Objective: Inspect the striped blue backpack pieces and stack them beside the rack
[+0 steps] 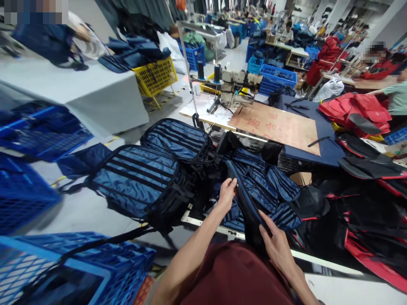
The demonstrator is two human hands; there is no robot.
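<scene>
A long black fabric strip with a blue edge (243, 192) runs between my two hands, close to my body. My left hand (227, 194) pinches it at its upper left side. Lower on the strip, my right hand (274, 234) grips its right edge, thumb on the near side and fingers partly hidden. Beyond the hands lies a pile of blue panels with black stripes (262, 182). Left of my left hand sit two blue-and-black striped backpacks, a near one (136, 176) and a farther one (178, 140).
Blue crates (104, 258) stand at the lower left. Ahead is a sewing machine (238, 80) beside a brown board (276, 127). Black pieces with red edges (375, 250) are heaped at right. A white table (104, 89) and yellow basket (155, 76) stand at left.
</scene>
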